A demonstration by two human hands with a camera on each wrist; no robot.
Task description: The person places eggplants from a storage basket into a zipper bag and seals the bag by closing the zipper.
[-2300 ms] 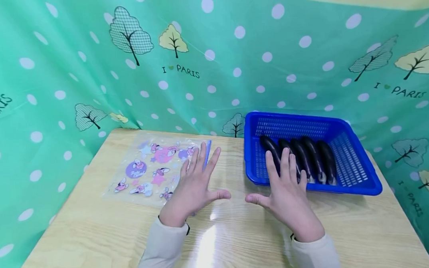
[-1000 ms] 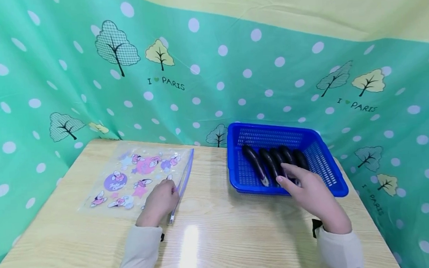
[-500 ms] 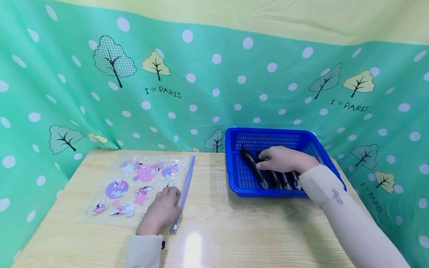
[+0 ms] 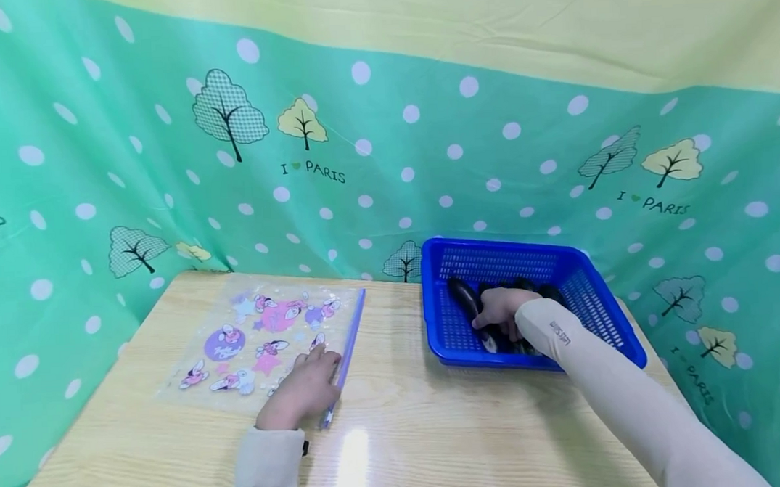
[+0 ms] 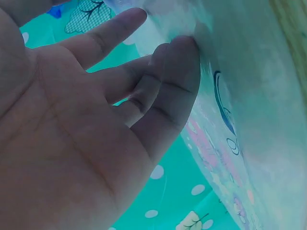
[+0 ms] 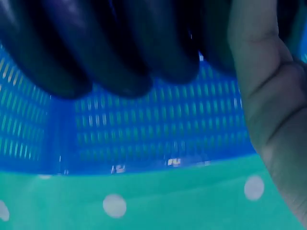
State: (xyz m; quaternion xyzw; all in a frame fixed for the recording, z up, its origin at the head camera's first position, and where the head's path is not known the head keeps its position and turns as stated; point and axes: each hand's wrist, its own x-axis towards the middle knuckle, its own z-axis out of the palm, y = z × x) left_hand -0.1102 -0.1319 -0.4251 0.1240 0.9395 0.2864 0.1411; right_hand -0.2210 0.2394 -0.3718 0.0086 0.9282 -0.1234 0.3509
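Note:
In the head view my left hand rests on a clear zip bag with cartoon prints, fingertips close to its purple zip edge. The left wrist view has the fingers loosely bent against the plastic, not pinching it. My right hand reaches into a blue basket of dark eggplants, its fingers curled down around one beside the leftmost eggplant. Several eggplants lie side by side next to the thumb in the right wrist view. The right fingertips are mostly hidden.
Bag and basket both lie on a light wood table, bag on the left, basket on the right. A green dotted curtain hangs right behind the table and along both sides. The right sleeve crosses over the basket's front rim.
Both hands were spread over the table at first. The left has come down onto the bag's zip edge; the right has moved into the basket and lowered onto the eggplants.

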